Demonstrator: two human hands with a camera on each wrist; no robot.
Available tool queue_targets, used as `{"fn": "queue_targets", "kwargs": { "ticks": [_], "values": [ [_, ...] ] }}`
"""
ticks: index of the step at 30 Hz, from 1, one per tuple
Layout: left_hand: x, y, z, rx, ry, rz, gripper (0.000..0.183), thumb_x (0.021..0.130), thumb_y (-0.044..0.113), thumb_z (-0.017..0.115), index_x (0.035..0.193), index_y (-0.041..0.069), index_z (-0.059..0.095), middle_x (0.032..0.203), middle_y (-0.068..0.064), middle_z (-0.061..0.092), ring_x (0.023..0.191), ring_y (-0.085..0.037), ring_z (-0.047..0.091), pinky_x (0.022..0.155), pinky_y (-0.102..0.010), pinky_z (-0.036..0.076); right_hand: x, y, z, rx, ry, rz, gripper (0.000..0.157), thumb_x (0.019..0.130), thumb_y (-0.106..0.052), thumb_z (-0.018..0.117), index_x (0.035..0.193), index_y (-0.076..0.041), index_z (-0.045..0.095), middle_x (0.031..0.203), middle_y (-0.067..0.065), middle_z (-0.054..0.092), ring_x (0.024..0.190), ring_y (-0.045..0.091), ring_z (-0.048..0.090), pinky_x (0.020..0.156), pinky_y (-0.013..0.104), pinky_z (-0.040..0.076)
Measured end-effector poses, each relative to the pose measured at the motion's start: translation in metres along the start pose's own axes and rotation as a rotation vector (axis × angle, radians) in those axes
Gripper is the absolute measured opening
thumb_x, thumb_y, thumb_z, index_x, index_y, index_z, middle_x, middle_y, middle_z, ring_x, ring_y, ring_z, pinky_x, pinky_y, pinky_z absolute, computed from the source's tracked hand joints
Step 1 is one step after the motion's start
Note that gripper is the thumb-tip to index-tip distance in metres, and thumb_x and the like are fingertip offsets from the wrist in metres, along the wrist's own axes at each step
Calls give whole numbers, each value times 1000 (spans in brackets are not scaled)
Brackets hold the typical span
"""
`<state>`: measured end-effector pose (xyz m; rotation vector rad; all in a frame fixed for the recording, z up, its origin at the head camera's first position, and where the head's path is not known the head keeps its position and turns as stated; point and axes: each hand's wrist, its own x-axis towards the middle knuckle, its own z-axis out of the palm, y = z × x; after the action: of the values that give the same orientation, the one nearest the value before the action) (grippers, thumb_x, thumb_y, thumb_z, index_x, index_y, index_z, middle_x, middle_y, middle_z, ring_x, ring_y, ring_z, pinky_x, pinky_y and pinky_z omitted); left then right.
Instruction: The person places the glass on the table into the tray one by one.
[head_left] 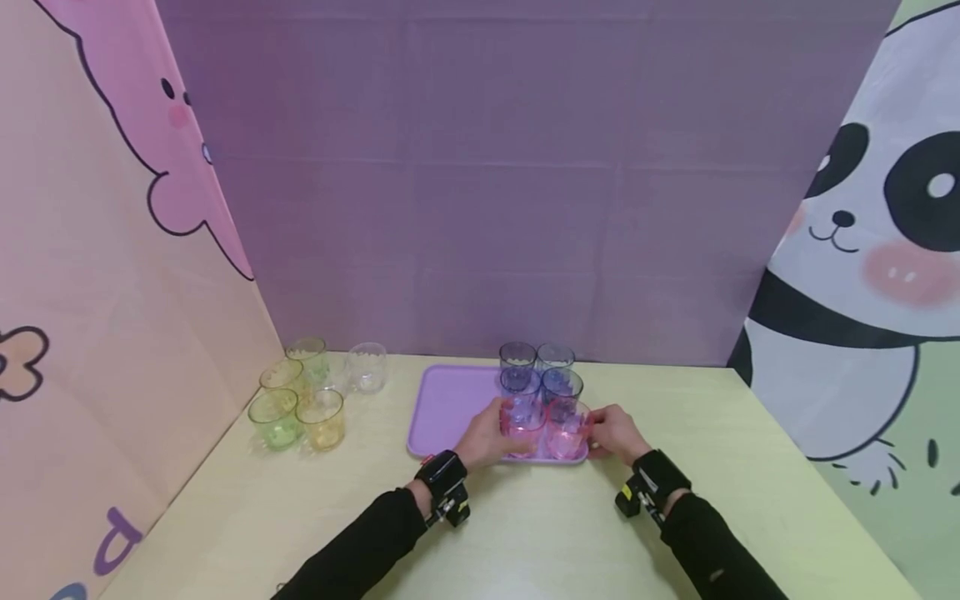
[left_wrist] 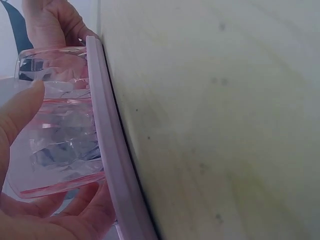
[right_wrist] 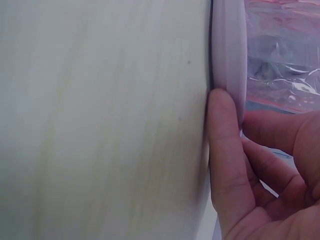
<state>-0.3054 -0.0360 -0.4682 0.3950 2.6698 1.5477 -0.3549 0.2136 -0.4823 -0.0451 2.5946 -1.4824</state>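
In the head view my left hand (head_left: 483,435) holds a pink clear glass (head_left: 522,429) at the front of the purple tray (head_left: 457,408). From the left wrist, its thumb (left_wrist: 25,107) shows on one side of the glass, with curled fingers (left_wrist: 85,215) on the other. Beside it on the tray stands a second pink glass (head_left: 566,437). My right hand (head_left: 617,432) is at the tray's front right corner; in the right wrist view its digits (right_wrist: 225,150) pinch the tray rim (right_wrist: 230,45). Dark grey-blue glasses (head_left: 561,387) stand behind the pink ones.
To the left on the pale table (head_left: 525,533) are green glasses (head_left: 274,421), yellow glasses (head_left: 322,421) and a colourless glass (head_left: 367,367). A purple backdrop (head_left: 480,183) rises behind the table. Printed panels stand at both sides, the right one with a panda (head_left: 847,267).
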Motion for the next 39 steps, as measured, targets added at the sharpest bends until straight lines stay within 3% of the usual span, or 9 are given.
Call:
{"fn": "queue_targets", "kwargs": {
  "ticks": [11, 18, 24, 35, 39],
  "values": [
    [0, -5, -22, 40, -52, 16, 89, 57, 20, 85, 130, 2, 38, 117, -17, 53, 105, -30, 52, 85, -43, 47, 0, 0, -1, 13, -6, -9, 10, 76, 7, 56, 80, 5, 65, 75, 12, 61, 63, 20, 62, 56, 34, 55],
    [-1, -9, -45, 76, -36, 42, 76, 65, 8, 78, 130, -3, 40, 118, -22, 53, 107, -34, 52, 90, -43, 44, 2, 3, -1, 6, -6, 4, 10, 76, 7, 56, 79, 4, 65, 76, 12, 62, 64, 20, 61, 56, 34, 55],
    [3, -10, -67, 184, 82, 52, 65, 71, 9, 74, 126, -4, 44, 116, -23, 55, 106, -34, 53, 90, -43, 44, 1, 5, -1, -5, -5, -5, 9, 76, 6, 57, 77, 3, 66, 73, 11, 62, 62, 21, 62, 55, 34, 55],
    [20, -16, -117, 388, 382, -54, 52, 74, 15, 72, 118, -5, 53, 112, -22, 59, 104, -36, 55, 88, -43, 45, 0, 2, -1, -21, -7, -12, 11, 76, 6, 55, 78, 3, 66, 73, 10, 62, 63, 19, 61, 56, 34, 55],
    [25, -19, -131, 483, 453, -105, 41, 74, 21, 72, 104, -4, 60, 103, -22, 61, 97, -39, 56, 80, -46, 47, 0, 2, -1, -21, -1, -26, 12, 75, 6, 55, 77, 3, 66, 73, 10, 62, 63, 19, 61, 55, 34, 55]
  ]
}}
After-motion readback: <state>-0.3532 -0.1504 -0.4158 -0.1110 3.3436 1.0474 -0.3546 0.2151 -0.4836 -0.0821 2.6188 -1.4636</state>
